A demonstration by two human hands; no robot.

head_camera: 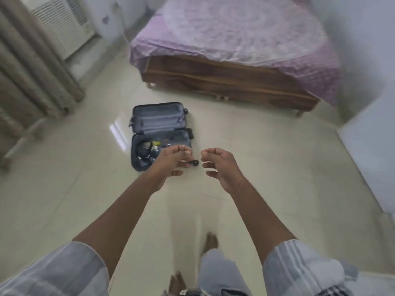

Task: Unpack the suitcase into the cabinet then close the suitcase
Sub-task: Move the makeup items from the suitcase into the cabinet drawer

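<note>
Suitcase (161, 133) lay open on the floor (267, 163) just beyond your hands. Your left hand (171, 161) and right hand (220, 164) hung loosely curled, holding nothing, with small items (147, 151) left in the half behind your left. Farther off stood the bed (233, 50).

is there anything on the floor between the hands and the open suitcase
Nothing visible. The suitcase lies open on bare floor ahead, items showing in its near half. The left hand and right hand hang in the air, fingers loosely curled; the left overlaps the case's near corner in the view. The cabinet is not in view.
</note>
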